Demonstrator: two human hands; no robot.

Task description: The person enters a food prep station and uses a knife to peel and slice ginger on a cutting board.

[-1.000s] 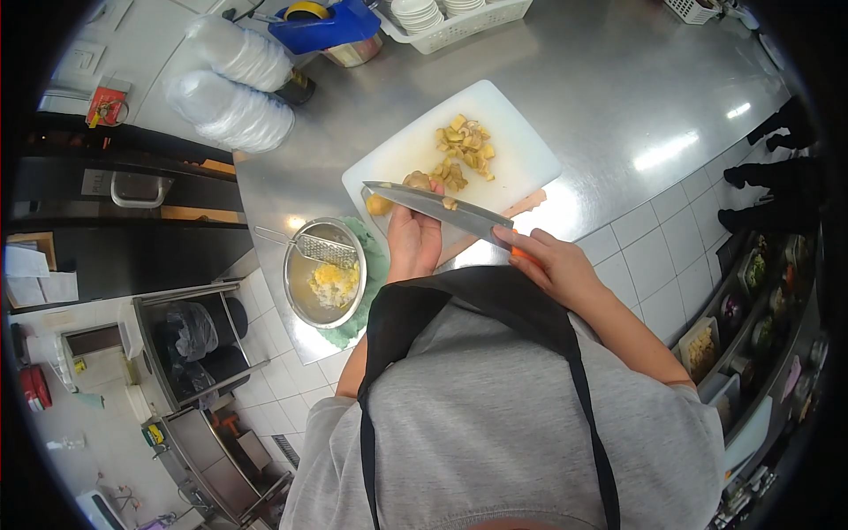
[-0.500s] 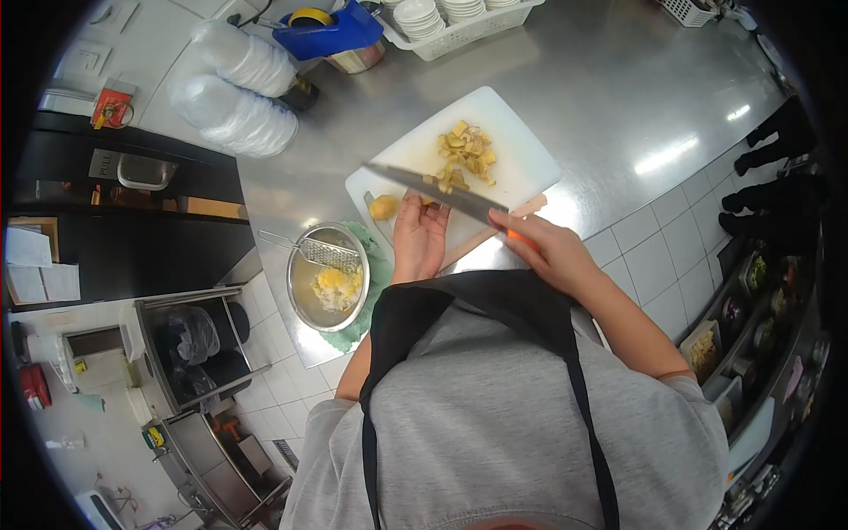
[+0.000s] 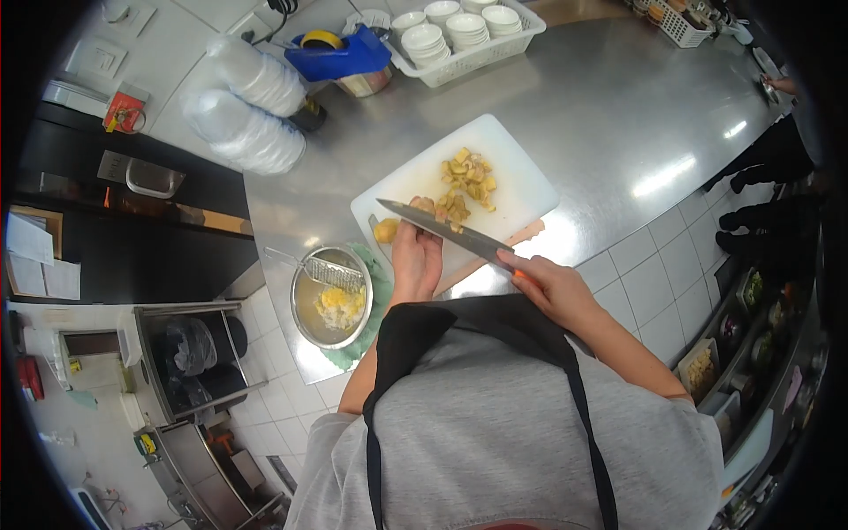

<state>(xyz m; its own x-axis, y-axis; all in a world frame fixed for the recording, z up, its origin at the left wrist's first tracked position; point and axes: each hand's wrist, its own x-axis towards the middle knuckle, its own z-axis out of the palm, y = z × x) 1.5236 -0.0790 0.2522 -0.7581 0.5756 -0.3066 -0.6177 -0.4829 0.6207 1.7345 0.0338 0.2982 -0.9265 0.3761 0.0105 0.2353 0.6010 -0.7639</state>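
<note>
My right hand [image 3: 555, 290] grips the orange handle of a large kitchen knife [image 3: 468, 237]. The blade slants up and left over the white cutting board [image 3: 517, 172], crossing above the fingertips of my left hand [image 3: 418, 262]. Those fingers are curled round a yellow-brown chunk of food [image 3: 423, 205], partly hidden by the blade; it looks like potato. Cut bits cling to the blade. Beyond it, several chopped chunks [image 3: 468, 175] with brownish skin lie in a pile. A rounded yellow piece [image 3: 386, 231], like a whole potato, sits left of my left hand, beside a grey blade-like object.
Left of the board, a metal bowl [image 3: 300, 322] on a green cloth holds a grater [image 3: 331, 276] and yellow-white shreds. Stacked white bowls fill a white basket [image 3: 477, 64] behind, near a blue container [image 3: 340, 57] and wrapped cups [image 3: 247, 132]. A person stands at far right.
The view has shifted slightly, so the scene sits lower. The knife blade has moved a little across the fingertips of my left hand, and the brown chunk beyond it shows more clearly.
</note>
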